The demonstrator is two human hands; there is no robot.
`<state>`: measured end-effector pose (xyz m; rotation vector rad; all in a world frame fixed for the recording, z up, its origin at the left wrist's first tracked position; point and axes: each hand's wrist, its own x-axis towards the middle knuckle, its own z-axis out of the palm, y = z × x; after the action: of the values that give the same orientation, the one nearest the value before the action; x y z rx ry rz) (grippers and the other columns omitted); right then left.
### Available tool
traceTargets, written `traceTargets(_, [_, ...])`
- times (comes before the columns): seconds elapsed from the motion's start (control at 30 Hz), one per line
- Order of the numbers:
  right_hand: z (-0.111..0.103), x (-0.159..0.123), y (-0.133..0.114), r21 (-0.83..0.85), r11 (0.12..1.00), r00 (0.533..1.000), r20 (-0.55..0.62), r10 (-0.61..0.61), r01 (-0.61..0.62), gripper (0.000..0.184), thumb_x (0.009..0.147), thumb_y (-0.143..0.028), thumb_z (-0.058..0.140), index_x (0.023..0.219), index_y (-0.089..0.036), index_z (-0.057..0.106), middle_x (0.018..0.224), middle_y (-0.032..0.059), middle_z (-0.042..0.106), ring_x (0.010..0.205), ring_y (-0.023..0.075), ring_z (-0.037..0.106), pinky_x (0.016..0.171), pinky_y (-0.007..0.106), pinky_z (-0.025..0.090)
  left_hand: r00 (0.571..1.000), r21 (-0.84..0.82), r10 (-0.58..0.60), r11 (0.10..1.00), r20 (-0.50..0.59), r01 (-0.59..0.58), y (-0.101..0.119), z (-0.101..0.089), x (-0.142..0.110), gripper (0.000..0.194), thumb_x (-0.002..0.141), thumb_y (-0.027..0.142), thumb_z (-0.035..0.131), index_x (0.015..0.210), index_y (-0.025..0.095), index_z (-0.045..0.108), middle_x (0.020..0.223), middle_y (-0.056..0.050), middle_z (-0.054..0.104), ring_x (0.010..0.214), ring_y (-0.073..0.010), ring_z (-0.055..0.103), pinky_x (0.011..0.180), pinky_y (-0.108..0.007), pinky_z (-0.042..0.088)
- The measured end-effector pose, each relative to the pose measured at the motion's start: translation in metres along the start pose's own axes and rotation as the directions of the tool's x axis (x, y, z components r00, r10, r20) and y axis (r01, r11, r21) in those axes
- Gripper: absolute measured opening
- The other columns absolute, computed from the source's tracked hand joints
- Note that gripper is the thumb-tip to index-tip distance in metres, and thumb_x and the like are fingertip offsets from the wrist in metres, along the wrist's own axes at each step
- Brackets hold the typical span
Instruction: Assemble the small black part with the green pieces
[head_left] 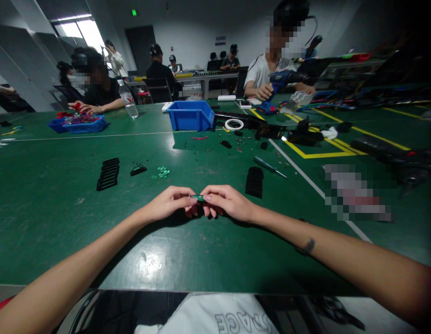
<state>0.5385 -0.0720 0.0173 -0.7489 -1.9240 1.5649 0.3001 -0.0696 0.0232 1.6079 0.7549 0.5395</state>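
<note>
My left hand (172,203) and my right hand (229,202) meet over the middle of the table, both pinching a small green circuit board (197,197) between thumbs and fingers. Some black shows along the board's edge; the fingers cover most of it. Beyond my left hand lies a loose heap of small green boards (163,172). Left of the heap sits a black piece (138,170) with green bits on it, and farther left a row of slotted black parts (108,174). A block of black parts (254,182) lies beyond my right hand, near a screwdriver (269,167).
A blue bin (191,116) stands toward the far side, next to a roll of white tape (234,124) and scattered screws. Across the table, one person holds a power drill (280,83); another handles red wires over a blue tray (79,125). A water bottle (129,102) stands upright.
</note>
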Motion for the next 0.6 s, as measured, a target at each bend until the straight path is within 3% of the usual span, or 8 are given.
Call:
traceTargets(0.33, [-0.0007, -0.0004, -0.0018, 0.014, 1.0, 1.0, 0.004, 0.002, -0.002, 0.028, 0.099, -0.037, 0.054, 0.099, -0.011, 0.064, 0.074, 0.0064, 0.071, 0.057, 0.0113, 0.059, 0.053, 0.022, 0.042, 1.0, -0.002, 0.006, 1.0, -0.008, -0.006, -0.0011, 0.0013, -0.0005, 0.033, 0.097, 0.042, 0.06, 0.097, 0.011, 0.07, 0.083, -0.005, 0.071, 0.073, -0.0134, 0.064, 0.074, -0.026, 0.05])
traceTargets(0.6, [0.0008, 0.0011, 0.0017, 0.012, 1.0, 1.0, -0.016, 0.012, -0.012, 0.028, 0.1, -0.038, 0.055, 0.098, -0.012, 0.063, 0.074, 0.0051, 0.069, 0.057, 0.0106, 0.058, 0.055, 0.022, 0.044, 0.994, 0.004, 0.025, 1.0, -0.11, -0.024, -0.0036, 0.0074, 0.0015, 0.033, 0.096, 0.043, 0.062, 0.106, 0.012, 0.069, 0.083, -0.004, 0.07, 0.07, -0.0123, 0.064, 0.07, -0.025, 0.052])
